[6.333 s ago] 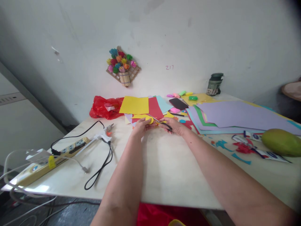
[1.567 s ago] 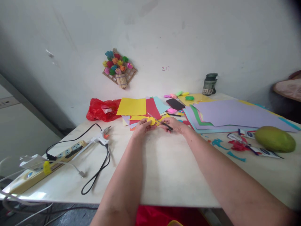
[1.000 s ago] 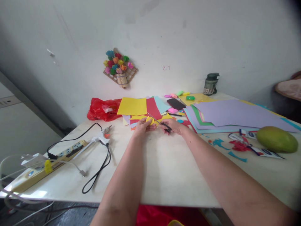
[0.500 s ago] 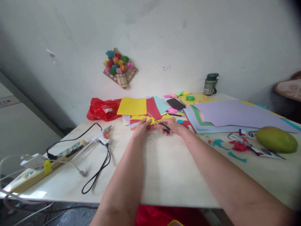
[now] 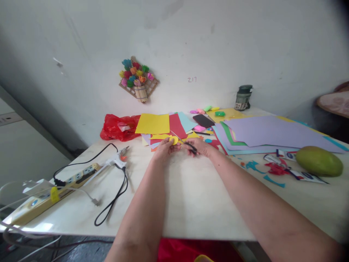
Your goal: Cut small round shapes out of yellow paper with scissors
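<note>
left hand (image 5: 164, 148) pinches round yellow paper (image 5: 176, 139), likely light and bendy, best held at 8 o'clock; right hand (image 5: 202, 145) grips black-handled metal scissors (image 5: 193, 148).

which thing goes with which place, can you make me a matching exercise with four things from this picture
Things
1. scissors
2. glue gun
3. round yellow piece
4. dark green flask

Places
A. upright, near the wall
B. in the left hand
C. in the right hand
D. on the table, beside the power strip

Right pairs: 1-C, 2-D, 3-B, 4-A
</note>
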A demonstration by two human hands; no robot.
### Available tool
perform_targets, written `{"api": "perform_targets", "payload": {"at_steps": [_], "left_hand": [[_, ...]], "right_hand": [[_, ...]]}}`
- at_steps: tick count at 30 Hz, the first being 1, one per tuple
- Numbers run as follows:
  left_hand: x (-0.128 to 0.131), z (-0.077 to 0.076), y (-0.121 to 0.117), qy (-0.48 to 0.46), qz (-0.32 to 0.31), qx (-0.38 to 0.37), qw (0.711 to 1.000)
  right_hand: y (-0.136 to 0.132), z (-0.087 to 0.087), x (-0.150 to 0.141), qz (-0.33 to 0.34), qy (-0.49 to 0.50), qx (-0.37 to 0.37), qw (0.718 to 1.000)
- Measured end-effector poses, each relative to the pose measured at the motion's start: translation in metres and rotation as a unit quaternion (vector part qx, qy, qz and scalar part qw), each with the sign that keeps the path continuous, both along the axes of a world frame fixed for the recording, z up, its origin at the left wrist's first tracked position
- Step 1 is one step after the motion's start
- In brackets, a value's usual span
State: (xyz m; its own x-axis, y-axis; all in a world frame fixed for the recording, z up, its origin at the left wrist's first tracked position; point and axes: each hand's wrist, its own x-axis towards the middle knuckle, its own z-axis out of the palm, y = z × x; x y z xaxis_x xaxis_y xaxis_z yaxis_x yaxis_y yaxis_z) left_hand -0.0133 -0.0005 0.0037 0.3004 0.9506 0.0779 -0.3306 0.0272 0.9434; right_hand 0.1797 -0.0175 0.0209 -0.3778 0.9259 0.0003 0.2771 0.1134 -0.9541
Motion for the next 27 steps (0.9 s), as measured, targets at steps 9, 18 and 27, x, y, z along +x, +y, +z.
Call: {"api": "perform_targets", "payload": {"at_steps": [9,18,27], "left_hand": [[0.001,0.001,0.000,0.002,0.024,-0.026,0.999],[0.002,-0.004,0.002,-0.021,0.069,-0.048,0.996],[-0.002,-0.008,0.004,-0.023,0.040,-0.025,0.999]], "right_hand": [[0.002,-0.003,-0.001,0.000,0.022,0.003,1.000],[0.005,-0.010,-0.001,0.006,0.055,0.008,0.998],[0.006,-0.010,0.001,0.017,0.035,0.010,0.999]]}}
